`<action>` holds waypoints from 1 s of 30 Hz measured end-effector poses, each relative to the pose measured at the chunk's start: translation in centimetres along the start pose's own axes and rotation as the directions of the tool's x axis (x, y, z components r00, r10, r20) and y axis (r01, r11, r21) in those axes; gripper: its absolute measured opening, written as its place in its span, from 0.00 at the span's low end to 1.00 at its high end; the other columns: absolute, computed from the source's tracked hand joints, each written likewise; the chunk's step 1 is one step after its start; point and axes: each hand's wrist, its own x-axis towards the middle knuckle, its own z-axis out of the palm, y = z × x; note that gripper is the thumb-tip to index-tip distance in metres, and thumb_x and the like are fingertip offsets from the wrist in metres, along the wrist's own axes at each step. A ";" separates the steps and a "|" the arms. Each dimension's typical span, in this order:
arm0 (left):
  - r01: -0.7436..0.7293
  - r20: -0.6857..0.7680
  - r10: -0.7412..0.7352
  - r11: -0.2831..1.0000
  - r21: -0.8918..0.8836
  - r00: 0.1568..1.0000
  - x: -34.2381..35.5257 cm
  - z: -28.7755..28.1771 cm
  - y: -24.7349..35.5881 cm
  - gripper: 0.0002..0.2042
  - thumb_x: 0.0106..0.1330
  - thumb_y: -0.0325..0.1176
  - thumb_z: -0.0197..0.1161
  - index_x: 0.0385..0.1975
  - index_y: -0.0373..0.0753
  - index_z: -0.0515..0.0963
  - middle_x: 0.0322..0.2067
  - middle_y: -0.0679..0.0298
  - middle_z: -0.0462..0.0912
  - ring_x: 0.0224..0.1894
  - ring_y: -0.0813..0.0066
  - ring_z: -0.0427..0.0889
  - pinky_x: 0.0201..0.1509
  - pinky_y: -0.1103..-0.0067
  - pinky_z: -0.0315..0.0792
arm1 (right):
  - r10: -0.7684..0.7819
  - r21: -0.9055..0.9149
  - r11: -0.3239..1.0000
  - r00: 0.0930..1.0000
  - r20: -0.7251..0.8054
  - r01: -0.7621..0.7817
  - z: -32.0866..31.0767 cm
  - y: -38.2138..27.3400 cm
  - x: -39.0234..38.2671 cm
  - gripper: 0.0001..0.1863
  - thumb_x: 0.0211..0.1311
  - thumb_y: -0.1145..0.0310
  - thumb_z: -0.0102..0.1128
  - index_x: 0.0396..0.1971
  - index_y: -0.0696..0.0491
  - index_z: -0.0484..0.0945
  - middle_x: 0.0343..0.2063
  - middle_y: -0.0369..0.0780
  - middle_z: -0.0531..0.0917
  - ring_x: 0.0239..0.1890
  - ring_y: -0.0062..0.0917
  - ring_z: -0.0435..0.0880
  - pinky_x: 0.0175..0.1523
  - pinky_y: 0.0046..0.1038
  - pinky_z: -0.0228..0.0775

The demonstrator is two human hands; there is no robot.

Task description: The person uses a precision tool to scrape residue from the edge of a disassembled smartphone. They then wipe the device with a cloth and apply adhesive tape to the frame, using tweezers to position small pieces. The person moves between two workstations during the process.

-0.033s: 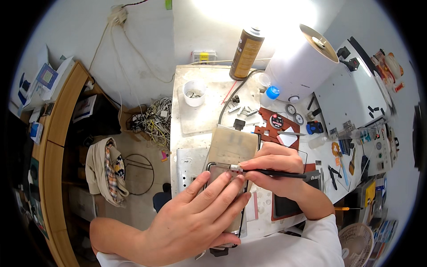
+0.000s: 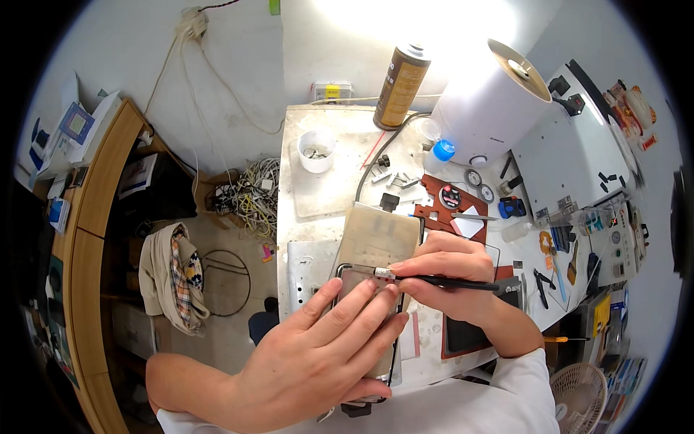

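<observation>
The slim black tool handle (image 2: 455, 282) looks like smooth plastic; the tall brown-and-gold cylindrical can (image 2: 400, 88), like glossy metal. The large white cylindrical appliance (image 2: 481, 105) has smooth plastic-looking sides, the draped beige-and-plaid bundle (image 2: 163, 264) is matt cloth, and the long tan cabinet (image 2: 94, 206) appears smooth wood.

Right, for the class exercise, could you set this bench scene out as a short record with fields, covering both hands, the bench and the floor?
Left hand: fingers spread over a black-edged frame
Right hand: pinching a slim black-handled tool, its far end near the frame's upper edge
Beyond the frame: pale flat plate
Far bench: white cup, brown can, blue-capped bottle
Floor, left: tangled cables
</observation>
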 end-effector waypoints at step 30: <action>0.002 -0.015 -0.003 0.998 -0.070 1.000 -0.1 0.2 -0.1 0.37 0.63 0.64 0.60 0.65 0.42 0.76 0.64 0.56 0.75 0.69 0.56 0.72 0.74 0.59 0.65 | -0.076 0.004 0.997 0.997 0.026 0.076 0.3 0.1 0.8 0.13 0.51 0.75 0.78 0.39 0.58 0.90 0.28 0.39 0.88 0.28 0.24 0.83 0.34 0.25 0.71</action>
